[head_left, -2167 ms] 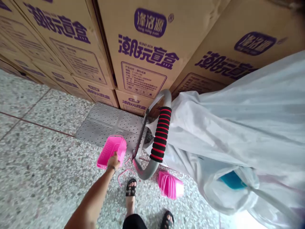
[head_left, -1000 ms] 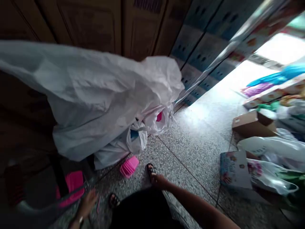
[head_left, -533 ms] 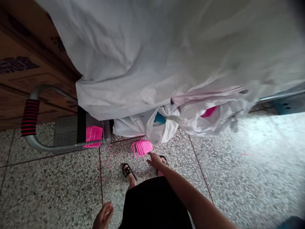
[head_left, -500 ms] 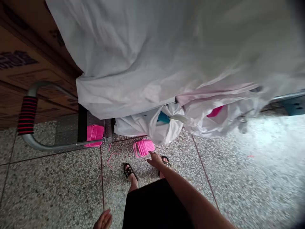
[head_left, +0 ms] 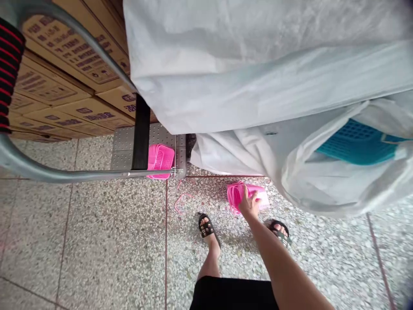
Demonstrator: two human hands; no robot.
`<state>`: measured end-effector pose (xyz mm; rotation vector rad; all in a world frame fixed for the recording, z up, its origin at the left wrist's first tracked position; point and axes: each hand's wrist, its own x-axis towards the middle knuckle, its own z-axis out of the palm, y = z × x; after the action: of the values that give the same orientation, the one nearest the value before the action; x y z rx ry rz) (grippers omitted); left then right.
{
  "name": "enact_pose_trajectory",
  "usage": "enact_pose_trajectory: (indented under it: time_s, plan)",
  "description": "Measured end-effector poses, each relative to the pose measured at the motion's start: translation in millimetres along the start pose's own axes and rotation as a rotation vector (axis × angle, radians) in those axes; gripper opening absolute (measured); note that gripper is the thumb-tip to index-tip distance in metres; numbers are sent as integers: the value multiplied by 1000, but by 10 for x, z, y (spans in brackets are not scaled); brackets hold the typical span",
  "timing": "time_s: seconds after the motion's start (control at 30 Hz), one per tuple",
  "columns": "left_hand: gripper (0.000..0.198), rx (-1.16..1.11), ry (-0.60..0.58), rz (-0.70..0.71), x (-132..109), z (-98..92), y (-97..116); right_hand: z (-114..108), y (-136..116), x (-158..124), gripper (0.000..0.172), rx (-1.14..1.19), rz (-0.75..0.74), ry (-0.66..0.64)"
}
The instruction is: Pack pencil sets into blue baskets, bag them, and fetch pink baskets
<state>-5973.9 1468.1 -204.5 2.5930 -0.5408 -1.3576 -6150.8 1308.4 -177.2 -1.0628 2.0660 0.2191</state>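
A stack of pink plastic baskets (head_left: 262, 199) lies on the speckled floor, rims toward the left. My right hand (head_left: 250, 206) is down on it, thumb and fingers bent around the wall of a pink basket. Its palm side and part of the grip are hidden. My left hand is out of the picture. To the left, more pink baskets (head_left: 160, 159) sit on the grey metal platform of a trolley (head_left: 122, 144).
Large white sacks (head_left: 226, 99) fill the upper side; an open one (head_left: 322, 198) shows a blue basket (head_left: 358, 144). The trolley's metal handle (head_left: 77, 175) reaches left beside stacked cartons (head_left: 93, 112). Pink strapping (head_left: 182, 198) lies near my sandalled foot (head_left: 206, 226).
My right hand has moved from beside the pink stack onto it and closed around a basket. My left hand has left the picture. The view has shifted left and closer.
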Motion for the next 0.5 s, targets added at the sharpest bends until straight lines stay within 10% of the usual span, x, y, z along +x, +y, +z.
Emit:
enact_pose_trajectory:
  time_s: [0.27, 0.5]
  plan:
    - [51, -64, 147, -231, -170, -195, 301, -430, 187, -357, 79, 51, -77, -96]
    - [61, -231, 199, -442, -1253, -1870, -122, -195, -459, -1456, 84, 104, -310, -316]
